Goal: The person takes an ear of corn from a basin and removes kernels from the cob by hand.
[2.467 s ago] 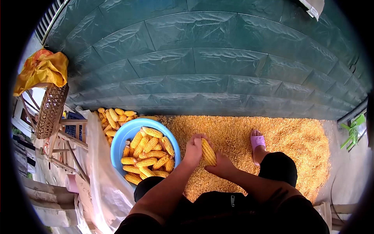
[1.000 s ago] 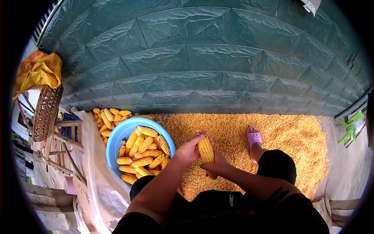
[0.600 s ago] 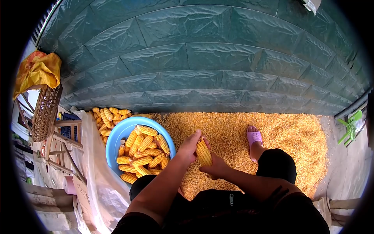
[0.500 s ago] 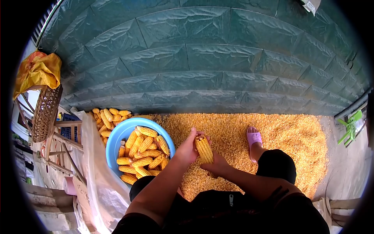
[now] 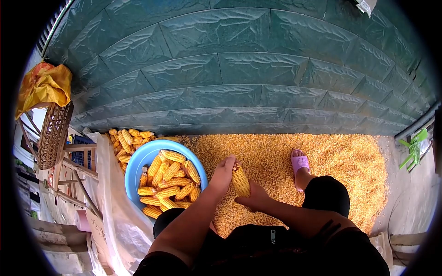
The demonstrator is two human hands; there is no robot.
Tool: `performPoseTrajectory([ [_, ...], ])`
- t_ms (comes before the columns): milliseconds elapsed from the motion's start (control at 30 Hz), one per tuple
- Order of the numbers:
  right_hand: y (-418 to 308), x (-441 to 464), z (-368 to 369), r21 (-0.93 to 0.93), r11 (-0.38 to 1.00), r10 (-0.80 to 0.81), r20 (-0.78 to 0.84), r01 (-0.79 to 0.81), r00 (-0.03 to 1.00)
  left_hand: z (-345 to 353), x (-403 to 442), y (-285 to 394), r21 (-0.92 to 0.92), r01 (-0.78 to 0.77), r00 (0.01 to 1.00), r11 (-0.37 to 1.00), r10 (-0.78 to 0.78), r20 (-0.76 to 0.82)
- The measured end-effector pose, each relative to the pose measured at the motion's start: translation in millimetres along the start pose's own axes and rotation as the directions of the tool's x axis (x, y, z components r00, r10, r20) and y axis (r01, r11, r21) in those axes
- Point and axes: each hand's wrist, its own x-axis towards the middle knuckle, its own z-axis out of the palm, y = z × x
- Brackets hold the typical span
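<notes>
A yellow ear of corn [image 5: 241, 181] is held between my two hands, over the loose kernels. My left hand [image 5: 224, 172] is closed at its upper end, the thumb near the tip. My right hand [image 5: 257, 198] grips the lower end, its thumb toward the left. Some kernels look gone at the upper tip. To the left, a blue basin [image 5: 133, 161] holds several whole ears of corn [image 5: 172, 170]. Loose kernels [image 5: 276, 158] cover the floor under and around my hands.
More ears [image 5: 126, 138] are piled behind the basin by the green wall [image 5: 239, 69]. Clear plastic sheeting [image 5: 122, 216], a wooden frame [image 5: 78, 161] and a woven basket [image 5: 55, 133] stand left. My foot in a pink slipper [image 5: 300, 163] rests on the kernels.
Both hands keep hold of the ear. It has tilted a little since a second ago, and my left hand has shifted around its upper end. The view has moved slightly since the first frame.
</notes>
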Motion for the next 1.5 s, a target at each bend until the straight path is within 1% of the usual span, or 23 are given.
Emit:
performPoseTrajectory([
  [33, 6.6, 5.1, 0.8, 0.043, 0.997, -0.060, 0.005, 0.059, 0.998, 5.0, -6.4, 9.1, 0.002, 0.001, 1.000, 1.000, -0.001, 0.001],
  [100, 6.2, 7.2, -0.6, 0.087, 0.989, -0.120, 0.004, 0.119, 0.993, 13.7, -14.1, 20.9, -0.372, 0.177, 0.978, 0.911, -0.119, 0.173],
  [167, 1.7, 6.4, -4.6, 0.326, 0.940, -0.132, 0.062, 0.105, 0.989, 16.1, -13.3, 18.2, -0.410, 0.167, 0.970, 0.897, -0.076, 0.231],
  [200, 1.4, 5.4, -5.4, 0.325, 0.940, -0.133, 0.061, 0.107, 0.989, 16.9, -13.5, 17.8, -0.449, 0.160, 0.959, 0.879, -0.031, 0.282],
  [267, 1.4, 3.7, -6.8, 0.596, 0.802, -0.150, 0.128, 0.045, 0.980, 16.5, -16.5, 22.4, -0.481, 0.196, 0.952, 0.854, -0.049, 0.302],
  [333, -1.8, 0.3, -7.6, 0.605, 0.796, -0.155, 0.163, 0.025, 0.974, 16.5, -16.6, 24.7, -0.512, 0.232, 0.945, 0.827, -0.066, 0.321],
  [367, -2.6, -0.7, -7.8, 0.614, 0.789, -0.159, 0.198, 0.004, 0.967, 16.3, -14.8, 23.8, -0.476, 0.230, 0.951, 0.849, -0.091, 0.297],
  [533, 9.4, 5.2, -0.2, 0.547, 0.837, -0.162, 0.213, 0.020, 0.963, 15.2, -8.1, 17.4, -0.351, 0.231, 0.966, 0.908, -0.170, 0.197],
  [600, 7.2, 4.5, 0.7, 0.524, 0.852, -0.146, 0.213, 0.013, 0.966, 14.3, -6.3, 16.7, -0.244, 0.242, 0.966, 0.939, -0.210, 0.150],
  [667, 0.9, 4.0, -1.7, 0.358, 0.932, -0.119, 0.175, 0.050, 0.977, 14.5, -10.1, 20.6, -0.264, 0.243, 0.965, 0.933, -0.204, 0.167],
  [733, -5.2, 2.2, -5.4, 0.346, 0.937, -0.111, 0.148, 0.054, 0.983, 17.0, -15.2, 26.5, -0.282, 0.244, 0.963, 0.928, -0.197, 0.185],
  [800, -6.4, 1.1, -6.8, 0.333, 0.941, -0.104, 0.118, 0.060, 0.987, 19.7, -18.0, 29.7, -0.509, 0.302, 0.947, 0.806, -0.194, 0.255],
  [867, -5.7, 0.4, -8.2, 0.437, 0.898, -0.092, 0.069, 0.053, 0.993, 22.1, -20.3, 28.9, -0.495, 0.269, 0.950, 0.826, -0.142, 0.278],
  [933, 0.7, 5.1, -9.1, 0.447, 0.894, -0.076, 0.089, 0.029, 0.993, 24.4, -21.0, 21.2, -0.482, 0.234, 0.949, 0.844, -0.091, 0.302],
  [1000, 3.9, 6.1, -8.0, 0.458, 0.889, -0.059, 0.108, 0.003, 0.992, 28.1, -18.0, 9.8, -0.339, 0.161, 0.980, 0.927, -0.109, 0.168],
  [1033, 4.1, 5.6, -6.2, 0.439, 0.898, -0.067, 0.100, 0.016, 0.993, 27.5, -15.7, 6.3, -0.299, 0.134, 0.984, 0.945, -0.090, 0.156],
  [1133, -2.1, 1.4, -5.9, 0.426, 0.905, -0.068, 0.106, 0.017, 0.992, 27.7, -14.7, 6.3, -0.209, 0.111, 0.993, 0.972, -0.099, 0.067],
  [1200, -3.5, 0.8, -3.1, 0.432, 0.902, -0.061, 0.116, 0.006, 0.991, 29.5, -19.3, 13.2, -0.239, 0.144, 0.989, 0.960, -0.137, 0.047],
  [1267, 0.3, 3.6, 2.9, 0.253, 0.956, -0.149, -0.027, 0.151, 0.988, 30.1, -19.8, 14.2, -0.269, 0.175, 0.984, 0.947, -0.173, 0.031],
  [1367, 6.8, 8.9, 2.7, 0.260, 0.963, -0.090, 0.056, 0.072, 0.994, 27.5, -17.2, 12.1, -0.208, 0.151, 0.988, 0.966, -0.151, 0.014],
  [1400, 10.4, 12.3, 3.8, 0.260, 0.963, -0.090, 0.057, 0.072, 0.994, 25.6, -17.1, 15.8, -0.205, 0.190, 0.982, 0.960, -0.183, 0.053],
  [1467, 15.2, 16.5, 5.6, 0.138, 0.976, -0.169, -0.015, 0.169, 0.986, 22.5, -17.7, 18.5, -0.199, 0.230, 0.972, 0.953, -0.215, 0.093],
  [1500, 15.6, 16.1, 5.2, 0.139, 0.976, -0.168, -0.016, 0.169, 0.986, 21.4, -17.9, 19.0, -0.231, 0.232, 0.973, 0.945, -0.221, 0.073],
])
